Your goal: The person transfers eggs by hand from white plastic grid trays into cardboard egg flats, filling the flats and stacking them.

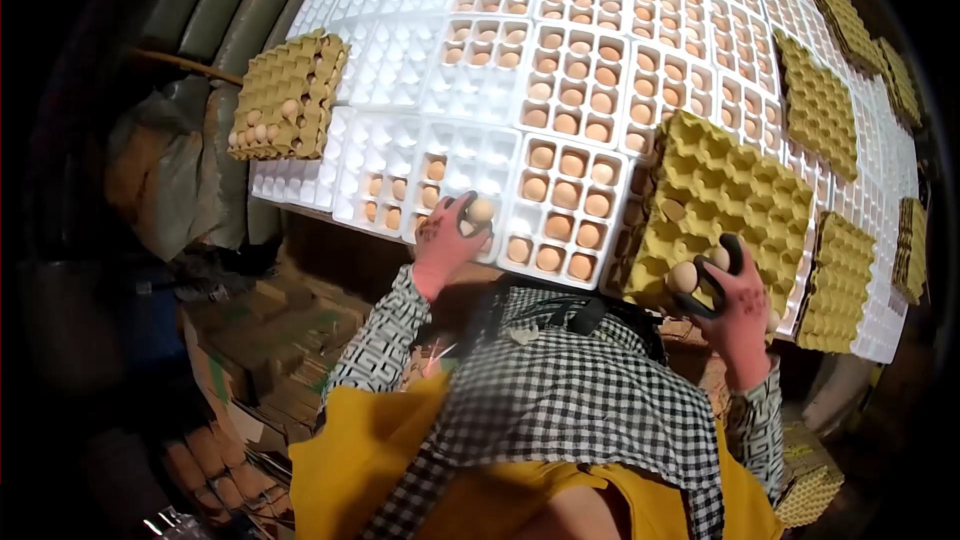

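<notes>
My left hand (450, 243), in a pink glove with dark fingertips, is curled around an egg (480, 211) above the near edge of a partly filled white foam tray (500, 145). Part of another pale egg seems to show just below it. On the right, my right hand (735, 305), gloved alike, closes its fingers around brown eggs (683, 276) at the near side of a yellow pulp egg tray (735, 175). A single egg (673, 210) sits in a cup of that tray. Between my hands lies a foam tray (511, 190) with brown eggs in its cells.
Rows of white foam trays (390, 60), many with eggs, cover the table. A stack of pulp trays (290, 90) with several eggs stands at the left; more pulp trays (838, 280) lie at the right. Full sacks (240, 35) and flattened cardboard (270, 335) are to the left.
</notes>
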`<state>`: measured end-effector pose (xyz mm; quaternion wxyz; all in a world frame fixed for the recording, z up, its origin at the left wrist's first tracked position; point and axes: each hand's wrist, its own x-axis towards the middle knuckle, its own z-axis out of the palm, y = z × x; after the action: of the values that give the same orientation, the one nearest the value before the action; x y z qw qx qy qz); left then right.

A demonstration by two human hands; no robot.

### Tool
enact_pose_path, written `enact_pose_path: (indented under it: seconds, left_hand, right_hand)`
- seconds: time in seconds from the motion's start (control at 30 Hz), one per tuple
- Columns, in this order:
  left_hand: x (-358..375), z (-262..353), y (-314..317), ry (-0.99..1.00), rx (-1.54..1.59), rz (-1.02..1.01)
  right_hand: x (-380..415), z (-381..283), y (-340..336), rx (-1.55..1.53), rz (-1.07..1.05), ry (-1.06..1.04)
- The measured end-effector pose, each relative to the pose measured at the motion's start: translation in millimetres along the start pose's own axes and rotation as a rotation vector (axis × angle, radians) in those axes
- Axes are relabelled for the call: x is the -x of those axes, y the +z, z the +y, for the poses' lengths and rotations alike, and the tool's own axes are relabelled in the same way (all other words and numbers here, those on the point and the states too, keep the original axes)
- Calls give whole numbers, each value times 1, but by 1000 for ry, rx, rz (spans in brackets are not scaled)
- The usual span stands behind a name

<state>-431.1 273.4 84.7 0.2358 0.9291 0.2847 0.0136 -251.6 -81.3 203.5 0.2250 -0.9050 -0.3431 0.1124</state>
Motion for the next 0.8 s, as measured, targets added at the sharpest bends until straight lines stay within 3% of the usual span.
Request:
enact_pose_path:
  seconds: [0.07, 0.17, 0.23, 0.3, 0.37, 0.4, 0.5, 0.57, 0.63, 0.7, 0.77, 0.8]
  left_hand:
    - [-14, -27, 13, 20, -110, -180]
    - [-21, -41, 16, 49, 94, -235]
    - [-21, -39, 3, 80, 232, -9]
    - [-26, -45, 1, 93, 207, 39]
    - [-38, -63, 20, 423, -98, 119]
    - [-45, -65, 26, 456, -143, 80]
    - [-42, -78, 28, 448, -61, 166]
    - [-38, -83, 23, 397, -97, 103]
    - [-39, -90, 30, 381, -133, 65]
    - [-41, -96, 36, 345, -143, 33]
    - [-38, -97, 40, 313, -117, 25]
    - [-39, -95, 37, 312, -110, 27]
  right_hand:
    - [-8, -38, 4, -311, 51, -22]
    - [-36, -98, 58, -337, -71, -155]
    - [-62, -121, 118, -104, -59, -81]
    - [-82, -114, 181, 199, -155, -67]
    - [-99, -114, 211, 273, -305, -23]
    - [-106, -125, 212, 253, -320, 58]
    - [-128, -145, 222, -28, -52, -103]
    - [-151, -143, 241, 6, -141, -252]
    - [-171, -147, 250, 77, -195, -252]
    - [-183, -161, 242, -16, -63, -140]
    - [-204, -151, 259, -70, 187, -278]
    - [-210, -142, 272, 52, 158, -285]
